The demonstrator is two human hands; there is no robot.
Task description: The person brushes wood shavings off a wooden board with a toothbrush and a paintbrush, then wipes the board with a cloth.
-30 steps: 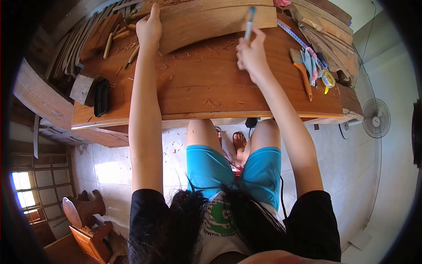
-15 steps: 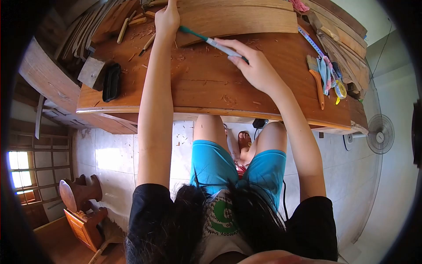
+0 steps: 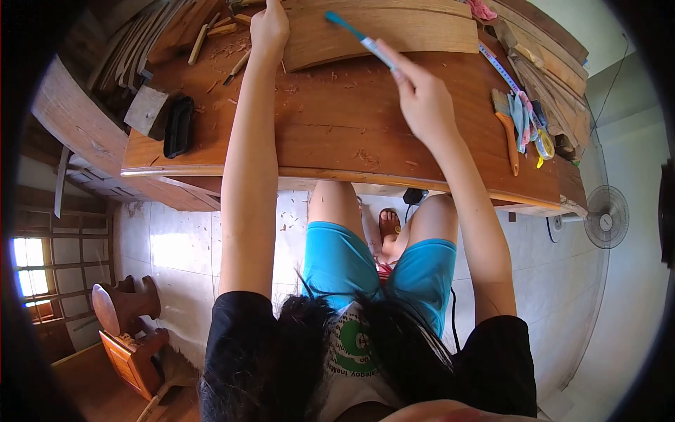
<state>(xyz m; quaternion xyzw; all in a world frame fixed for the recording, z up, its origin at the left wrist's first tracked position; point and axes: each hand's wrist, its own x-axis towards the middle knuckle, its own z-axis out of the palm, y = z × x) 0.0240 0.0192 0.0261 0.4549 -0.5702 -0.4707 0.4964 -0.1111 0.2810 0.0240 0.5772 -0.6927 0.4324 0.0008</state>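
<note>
Head view: the left hand [image 3: 269,28] lies with fingers curled on the left end of a pale, curved wooden board [image 3: 394,32] at the far side of the reddish-brown wooden table [image 3: 337,137]; whether it grips the edge cannot be told. The right hand [image 3: 422,98] is closed around a slim teal-handled tool [image 3: 357,35], raised with its teal end over the board. An orange-handled brush [image 3: 508,130] lies to the right, a black oblong object [image 3: 178,126] beside a grey wooden block [image 3: 145,111] to the left. Wood shavings [image 3: 365,158] dot the table.
</note>
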